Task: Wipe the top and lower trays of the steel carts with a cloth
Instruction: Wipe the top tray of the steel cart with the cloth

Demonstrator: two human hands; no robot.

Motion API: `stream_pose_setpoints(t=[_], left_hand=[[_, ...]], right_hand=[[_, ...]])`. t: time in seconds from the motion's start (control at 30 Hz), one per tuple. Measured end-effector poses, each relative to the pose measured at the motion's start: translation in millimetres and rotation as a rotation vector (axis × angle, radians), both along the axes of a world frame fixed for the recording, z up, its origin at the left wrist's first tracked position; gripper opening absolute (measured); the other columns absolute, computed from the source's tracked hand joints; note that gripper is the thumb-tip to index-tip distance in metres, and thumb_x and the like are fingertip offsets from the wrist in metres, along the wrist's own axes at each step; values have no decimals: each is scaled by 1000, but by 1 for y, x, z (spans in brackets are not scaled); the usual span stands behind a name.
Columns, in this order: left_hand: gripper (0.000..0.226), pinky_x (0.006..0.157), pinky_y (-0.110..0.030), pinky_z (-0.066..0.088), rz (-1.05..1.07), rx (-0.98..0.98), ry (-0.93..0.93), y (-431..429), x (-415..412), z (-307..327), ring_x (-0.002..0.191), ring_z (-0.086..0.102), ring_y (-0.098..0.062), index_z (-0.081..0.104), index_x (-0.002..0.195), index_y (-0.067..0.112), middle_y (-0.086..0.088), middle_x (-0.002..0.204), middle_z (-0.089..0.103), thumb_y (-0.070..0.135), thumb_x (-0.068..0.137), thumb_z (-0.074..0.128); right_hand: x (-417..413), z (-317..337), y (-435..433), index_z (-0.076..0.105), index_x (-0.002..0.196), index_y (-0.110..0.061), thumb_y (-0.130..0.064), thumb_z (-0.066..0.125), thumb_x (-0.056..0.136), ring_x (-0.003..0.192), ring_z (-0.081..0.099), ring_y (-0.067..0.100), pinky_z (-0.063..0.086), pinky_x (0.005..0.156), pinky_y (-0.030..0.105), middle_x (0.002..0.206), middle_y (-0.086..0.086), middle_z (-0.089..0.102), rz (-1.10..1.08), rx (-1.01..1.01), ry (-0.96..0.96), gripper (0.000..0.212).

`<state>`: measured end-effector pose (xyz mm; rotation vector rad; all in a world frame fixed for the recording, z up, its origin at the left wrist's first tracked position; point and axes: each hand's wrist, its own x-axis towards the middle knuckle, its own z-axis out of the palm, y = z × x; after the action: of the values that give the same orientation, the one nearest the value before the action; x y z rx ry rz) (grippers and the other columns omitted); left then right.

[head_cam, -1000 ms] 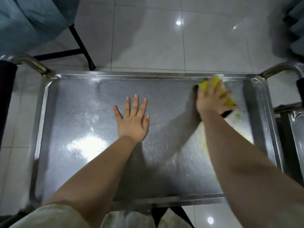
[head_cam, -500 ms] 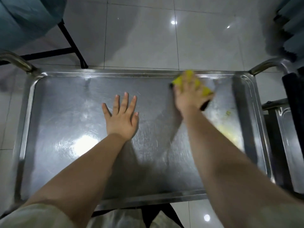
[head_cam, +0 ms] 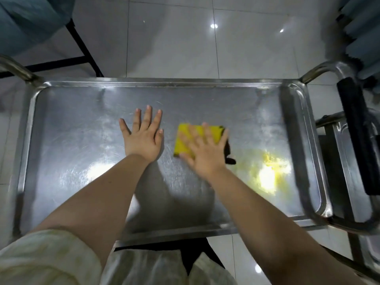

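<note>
Head view looks straight down on the flat rectangular steel top tray of a cart, its long axis running left to right before us. Our left hand lies near the tray's middle, palm down on the bare steel, fingers straight and spread, grasping nothing; we judge that it braces the cart. Just beside it, our right hand is also flat. Its fingers are straight and somewhat blurred, and it presses down on the yellow rectangular cloth with a dark underside. That cloth lies on the tray under the palm; its longer side seems to run along the tray's length, though the hand hides much of it. The coming stroke turns on the pale yellow smear on the steel. It lies to the right of the cloth, towards the tray's right end and apart from it, so the right hand is much the nearer and would sweep outward, away from the left. Both forearms reach forward, nearly straight. A second steel cart stands at the right end. No lower tray shows.
</note>
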<state>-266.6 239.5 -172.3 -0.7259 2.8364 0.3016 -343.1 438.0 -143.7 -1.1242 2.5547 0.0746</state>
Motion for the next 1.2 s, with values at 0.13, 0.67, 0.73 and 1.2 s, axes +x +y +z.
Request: stream_pose_setpoints(t=[0.13,0.67,0.73,1.2], left_hand=[[56,116,-63,-8,-8,-4,-2,1,3,-1,152,-15,-22,-6,156,41,7,165,-11,49,102,5],[56,118,-59,-8,-26,44,5,85,134,-1,153,-3,-27,13,158,36,1,166,6,45,103,14],[56,118,-59,-7,-29,33,5,87,132,-2,153,-5,-27,9,158,36,2,166,2,44,103,13],[55,116,-60,-14,-39,68,-22,82,133,5,150,-19,-26,-8,156,40,5,163,-17,46,103,4]], right_hand=[[-26,-8,89,16,150,-49,-69,24,91,148,21,33,8,106,77,162,-9,23,66,4,126,63],[-34,-6,153,7,151,-52,-71,10,91,150,8,33,0,105,79,164,-12,9,-528,31,152,63],[-30,3,135,-1,151,-53,-68,10,94,150,0,33,-1,103,80,165,-14,-1,-780,21,140,60],[42,6,149,-7,149,-54,-68,12,95,151,-4,29,-2,105,78,164,-17,-7,-735,74,94,60]])
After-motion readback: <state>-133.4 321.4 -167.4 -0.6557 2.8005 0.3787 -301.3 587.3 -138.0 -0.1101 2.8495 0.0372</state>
